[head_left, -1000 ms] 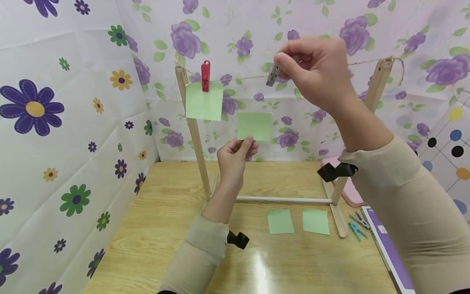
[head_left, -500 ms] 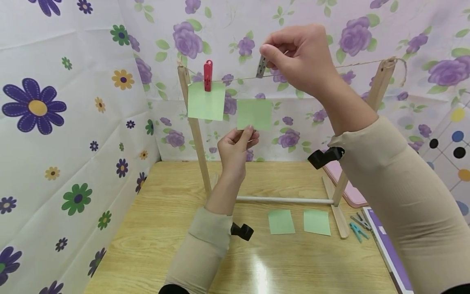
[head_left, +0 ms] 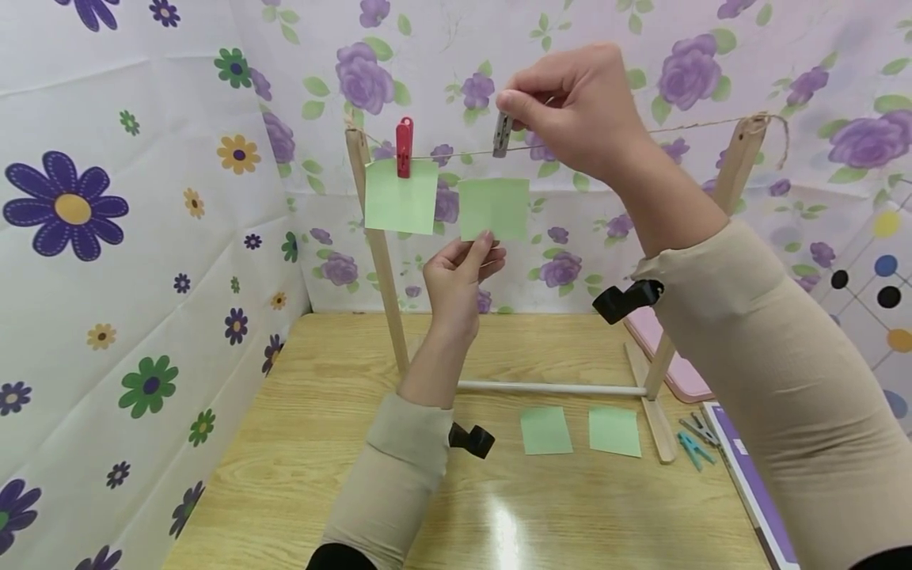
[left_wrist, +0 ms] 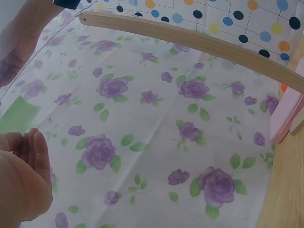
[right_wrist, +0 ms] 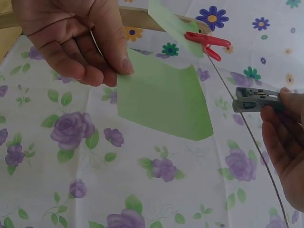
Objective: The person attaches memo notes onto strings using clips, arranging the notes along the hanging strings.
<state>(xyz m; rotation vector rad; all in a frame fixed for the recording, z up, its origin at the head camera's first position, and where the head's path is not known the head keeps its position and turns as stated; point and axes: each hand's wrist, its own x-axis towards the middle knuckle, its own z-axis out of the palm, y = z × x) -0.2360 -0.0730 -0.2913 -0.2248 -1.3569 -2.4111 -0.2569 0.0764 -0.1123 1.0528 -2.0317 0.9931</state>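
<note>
My left hand (head_left: pixel 456 285) pinches a green paper square (head_left: pixel 495 207) by its lower edge, between thumb and fingers. The sheet stands upright just below the string (head_left: pixel 463 153), apart from it. Above, my right hand (head_left: pixel 577 111) pinches a grey clothespin (head_left: pixel 502 136) by its upper end. In the right wrist view the grey clothespin (right_wrist: pixel 256 99) is at the string, its tip overlapping it; whether it clips the string I cannot tell. To the left, a red clothespin (head_left: pixel 404 148) fastens another green paper square (head_left: pixel 401 198) to the string.
Two wooden posts (head_left: pixel 383 293) carry the string, joined low by a white rod (head_left: pixel 552 388). Two green paper squares (head_left: pixel 545 431) lie on the table (head_left: pixel 285 475). Blue (head_left: pixel 694 451) and grey clothespins lie at the right, beside a purple-and-white box (head_left: pixel 748 475) and a pink tray (head_left: pixel 673 356).
My left hand has raised the paper square towards the string. My right hand has moved left and slightly up, bringing the grey clothespin over the string above the sheet.
</note>
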